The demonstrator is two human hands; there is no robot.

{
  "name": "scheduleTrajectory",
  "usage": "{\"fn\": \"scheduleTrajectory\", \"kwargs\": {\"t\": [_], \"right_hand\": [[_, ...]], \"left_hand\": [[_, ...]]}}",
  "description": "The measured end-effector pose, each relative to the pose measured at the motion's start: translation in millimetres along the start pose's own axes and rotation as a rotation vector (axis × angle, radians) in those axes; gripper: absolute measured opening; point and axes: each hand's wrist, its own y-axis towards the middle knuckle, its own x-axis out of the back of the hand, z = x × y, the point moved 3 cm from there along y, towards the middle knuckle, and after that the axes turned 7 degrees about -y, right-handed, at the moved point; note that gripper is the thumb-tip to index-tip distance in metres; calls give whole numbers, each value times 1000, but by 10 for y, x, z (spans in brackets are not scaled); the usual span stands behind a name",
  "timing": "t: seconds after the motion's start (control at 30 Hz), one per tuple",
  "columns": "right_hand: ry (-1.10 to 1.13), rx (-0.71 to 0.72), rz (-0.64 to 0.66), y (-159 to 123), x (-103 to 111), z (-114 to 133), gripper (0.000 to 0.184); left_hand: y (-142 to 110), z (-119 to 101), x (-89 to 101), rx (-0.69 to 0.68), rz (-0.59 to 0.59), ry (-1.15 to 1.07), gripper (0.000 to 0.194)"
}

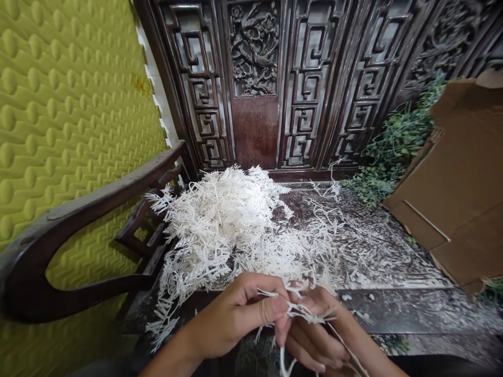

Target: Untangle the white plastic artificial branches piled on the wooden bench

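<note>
Left hand (247, 308) and right hand (319, 335) pinched thin white strands (306, 313) between them — to my eye, an uneven tug risked snapping one.

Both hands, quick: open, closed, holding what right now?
Left hand: closed, pinching white artificial sprigs.
Right hand: closed, curled, also holding the white artificial sprigs.

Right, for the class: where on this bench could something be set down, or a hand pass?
Roomiest is the scrap-littered seat between the white pile and the cardboard; no fully bare patch shows there. A hand might slip through the curved armrest, beside the yellow wall. Crowded: left, under the pile; far right, greenery beside the cardboard.
</note>
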Motion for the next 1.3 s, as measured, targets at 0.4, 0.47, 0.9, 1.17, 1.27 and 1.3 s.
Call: {"fn": "scheduleTrajectory", "kwargs": {"t": [0.4, 0.47, 0.9, 1.17, 1.27, 1.3], "right_hand": [[329, 179, -298, -126, 78, 197, 33], [335, 218, -328, -119, 66, 318, 34], [-155, 16, -610, 39, 320, 32, 35], [-501, 120, -709, -30, 162, 42, 34], [-546, 81, -655, -16, 144, 14, 31], [-568, 74, -615, -5, 140, 12, 30]], "left_hand": [[10, -71, 83, -194, -109, -434, 23], [6, -110, 164, -210, -201, -302, 27], [-7, -48, 212, -129, -666, 662, 29], [20, 16, 41, -45, -406, 895, 27], [20, 24, 12, -79, -357, 893, 27], [21, 23, 12, -89, -343, 879, 31]]}}
